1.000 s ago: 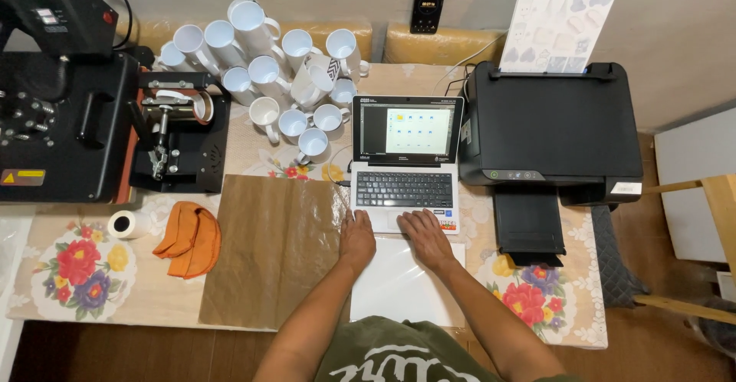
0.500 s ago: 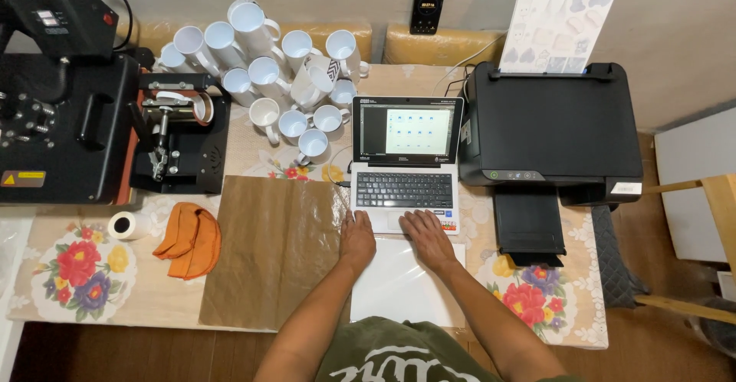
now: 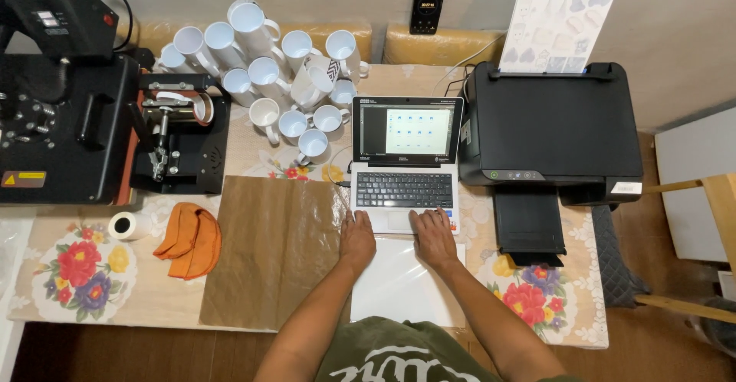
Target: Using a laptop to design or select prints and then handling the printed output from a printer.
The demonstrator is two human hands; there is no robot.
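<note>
A table point(image 3: 176, 305) covered with a flower-patterned cloth stands against a plain wall, crowded from edge to edge with gear. At its middle sits a small open laptop point(image 3: 405, 166), screen lit and showing rows of small icons. The left hand point(image 3: 357, 238) lies flat, palm down, at the laptop's front left corner, fingers loosely spread and holding nothing. The right hand point(image 3: 432, 233) rests with its fingertips on the laptop's touchpad area, also flat and gripping nothing. Just below the laptop, under both wrists, lies a white sheet point(image 3: 402, 286).

Left of the hands a sheet of brown paper point(image 3: 272, 252) is spread on the cloth, touching the white sheet's edge. Farther left lie folded orange gloves point(image 3: 188, 240) and, just beside them, a small roll of tape point(image 3: 129, 225). Behind these stands a black mug press point(image 3: 180, 137), and beside it, at the table's far left, a larger black heat press point(image 3: 57, 98) with a control box on top.

A cluster of white mugs point(image 3: 276, 72) (some upright, some tipped on their sides) fills the back of the table between the mug press and the laptop. To the laptop's right sits a black printer point(image 3: 552, 125), its output tray pulled out toward the front, with a printed sheet point(image 3: 556, 26) standing in the rear feed. A phone point(image 3: 428, 3) is propped against the wall behind the laptop.
</note>
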